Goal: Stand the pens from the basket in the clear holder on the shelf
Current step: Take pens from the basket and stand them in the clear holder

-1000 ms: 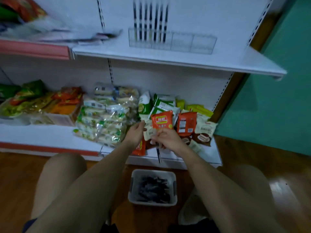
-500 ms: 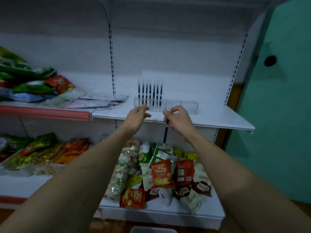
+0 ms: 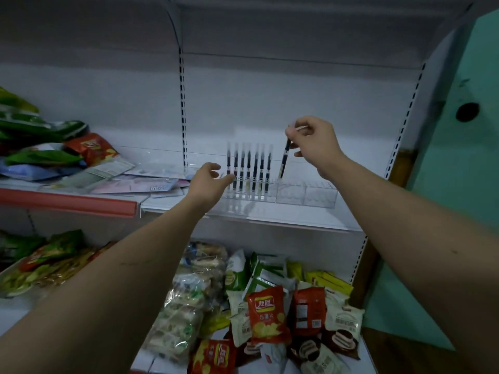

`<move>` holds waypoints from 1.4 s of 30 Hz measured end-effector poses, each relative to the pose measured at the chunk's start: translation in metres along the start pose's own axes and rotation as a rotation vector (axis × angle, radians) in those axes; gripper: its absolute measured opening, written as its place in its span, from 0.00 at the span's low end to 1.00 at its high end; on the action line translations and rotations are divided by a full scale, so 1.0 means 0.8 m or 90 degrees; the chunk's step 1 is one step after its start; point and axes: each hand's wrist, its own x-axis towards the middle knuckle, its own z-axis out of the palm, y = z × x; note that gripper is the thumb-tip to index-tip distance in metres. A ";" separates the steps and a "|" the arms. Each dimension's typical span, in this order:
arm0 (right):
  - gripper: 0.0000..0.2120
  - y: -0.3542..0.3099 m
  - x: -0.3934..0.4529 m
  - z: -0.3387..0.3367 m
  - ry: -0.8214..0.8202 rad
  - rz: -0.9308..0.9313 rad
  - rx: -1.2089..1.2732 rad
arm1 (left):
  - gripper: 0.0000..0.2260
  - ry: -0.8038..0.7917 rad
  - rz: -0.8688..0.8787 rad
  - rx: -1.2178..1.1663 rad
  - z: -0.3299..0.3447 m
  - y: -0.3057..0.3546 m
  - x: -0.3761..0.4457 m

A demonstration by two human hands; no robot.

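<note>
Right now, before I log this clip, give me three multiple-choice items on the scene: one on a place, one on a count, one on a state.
1. Where is the pen that the right hand holds?
A. right of the standing row
B. left of the row
C. on the lower shelf

2. How many pens already stand in the clear holder?
A. three
B. seven
C. twelve

3. The left hand is:
A. holding a pen
B. gripping a snack bag
C. holding nothing

Key: 1 A, it hangs tilted beyond the row's right end. 2 B, seven upright barrels show. 3 C, its fingers hang loosely curled beside the holder.
</note>
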 end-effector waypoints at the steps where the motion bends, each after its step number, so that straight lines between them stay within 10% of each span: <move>1: 0.06 0.005 0.010 0.003 0.005 0.001 -0.009 | 0.25 0.001 -0.004 0.009 0.003 -0.007 0.008; 15: 0.06 0.071 0.089 0.039 0.019 0.022 -0.037 | 0.54 -0.122 -0.022 0.000 0.038 -0.053 0.089; 42: 0.09 0.116 0.051 0.051 -0.105 0.124 -0.143 | 0.48 -0.107 -0.013 0.067 0.032 -0.054 0.081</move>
